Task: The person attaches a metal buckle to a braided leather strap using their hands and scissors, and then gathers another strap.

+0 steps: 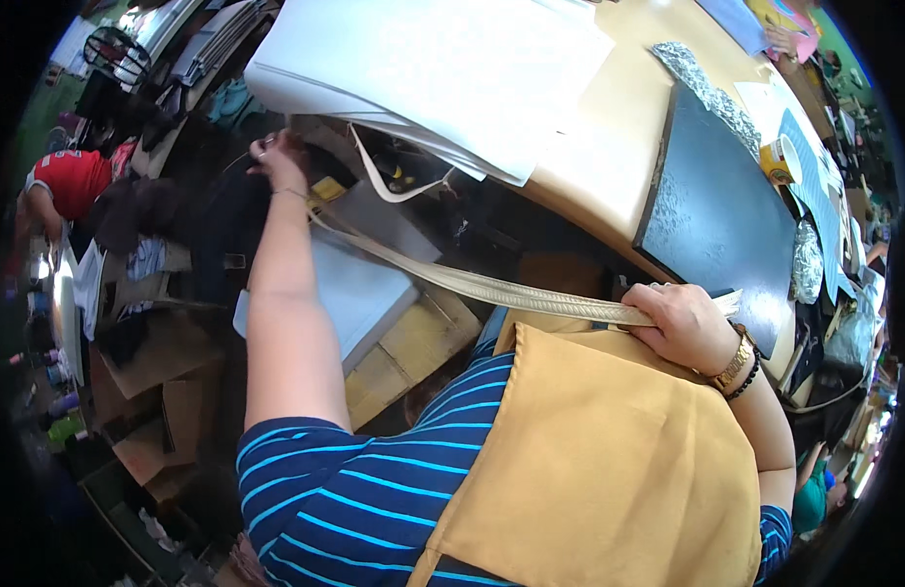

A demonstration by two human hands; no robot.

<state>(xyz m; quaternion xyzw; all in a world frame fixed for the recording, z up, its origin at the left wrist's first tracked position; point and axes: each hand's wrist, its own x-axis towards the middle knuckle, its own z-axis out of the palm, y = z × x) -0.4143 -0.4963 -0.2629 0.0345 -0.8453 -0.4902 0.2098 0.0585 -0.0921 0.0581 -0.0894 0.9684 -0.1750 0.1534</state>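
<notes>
A long cream woven strap (pixel 472 284) stretches taut between my two hands. My left hand (pixel 276 155), arm held out far to the left, pinches its far end beside the table edge. Near my chest, my right hand (pixel 682 318) is closed around the strap's other end; a gold watch and dark bead bracelet sit on that wrist. A mustard-yellow apron (pixel 609 460) over a blue striped shirt fills the lower frame. A second cream strap loop (pixel 394 186) hangs from under the white sheets.
A stack of large white sheets (pixel 442 68) lies on the tan table (pixel 628 108). A dark slab (pixel 716 215), silver foil pieces (pixel 711 88) and a paper cup (pixel 783 161) sit to the right. Cardboard boxes (pixel 159 391) and another person in red (pixel 66 181) are at left.
</notes>
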